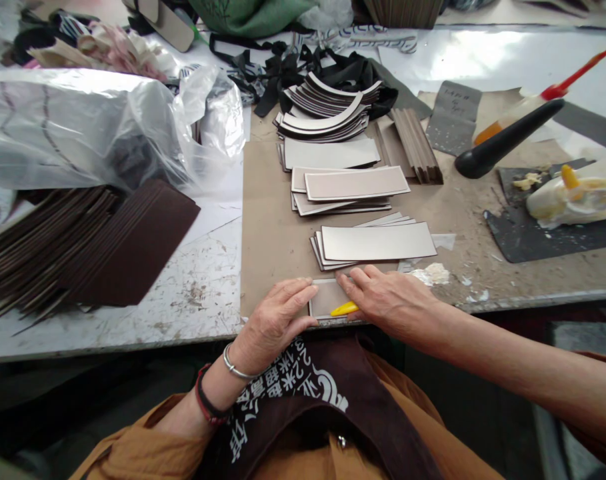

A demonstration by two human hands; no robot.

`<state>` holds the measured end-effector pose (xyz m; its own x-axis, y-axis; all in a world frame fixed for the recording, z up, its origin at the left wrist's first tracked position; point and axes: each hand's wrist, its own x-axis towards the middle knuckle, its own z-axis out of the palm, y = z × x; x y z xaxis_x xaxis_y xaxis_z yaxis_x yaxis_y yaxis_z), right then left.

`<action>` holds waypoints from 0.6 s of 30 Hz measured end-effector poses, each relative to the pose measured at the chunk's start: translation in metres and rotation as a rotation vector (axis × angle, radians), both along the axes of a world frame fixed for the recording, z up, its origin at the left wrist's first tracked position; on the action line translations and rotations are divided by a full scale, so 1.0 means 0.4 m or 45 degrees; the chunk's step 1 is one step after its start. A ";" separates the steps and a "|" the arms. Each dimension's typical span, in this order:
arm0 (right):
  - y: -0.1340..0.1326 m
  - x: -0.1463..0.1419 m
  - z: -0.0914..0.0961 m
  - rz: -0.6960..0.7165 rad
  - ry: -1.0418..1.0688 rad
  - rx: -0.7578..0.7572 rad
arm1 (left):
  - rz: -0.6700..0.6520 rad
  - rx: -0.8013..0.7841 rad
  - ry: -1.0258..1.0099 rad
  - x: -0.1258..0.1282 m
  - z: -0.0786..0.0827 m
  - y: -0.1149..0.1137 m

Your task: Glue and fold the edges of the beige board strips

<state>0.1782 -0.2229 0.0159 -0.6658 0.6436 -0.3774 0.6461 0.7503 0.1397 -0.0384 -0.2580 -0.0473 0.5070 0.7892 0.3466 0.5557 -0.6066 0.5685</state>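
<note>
A small grey rectangular piece [327, 297] with a dark border lies at the table's near edge. My left hand [275, 320] rests on its left end, fingers curled and pressing down. My right hand [390, 300] covers its right end and grips a yellow tool [343, 309], whose tip pokes out under the palm. Just beyond the hands lies a stack of similar grey pieces [375, 242], with more stacks [350, 183] farther back.
A fanned pile of dark brown sheets [97, 247] lies left, with a clear plastic bag [93, 127] behind. Curved pieces [327, 107] and black straps sit at the back. A black-handled tool [507, 137], a glue bottle [537, 100] and a smeared dark mat [537, 230] lie right.
</note>
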 end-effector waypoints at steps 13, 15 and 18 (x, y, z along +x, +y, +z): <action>-0.038 0.063 0.013 -0.185 0.141 0.135 | -0.062 0.107 0.166 0.001 0.001 -0.008; -0.057 0.110 0.016 -0.178 0.191 0.242 | -0.067 0.105 0.168 0.001 0.002 -0.009; -0.089 0.187 0.019 -0.208 0.315 0.323 | -0.069 0.097 0.163 0.001 0.001 -0.009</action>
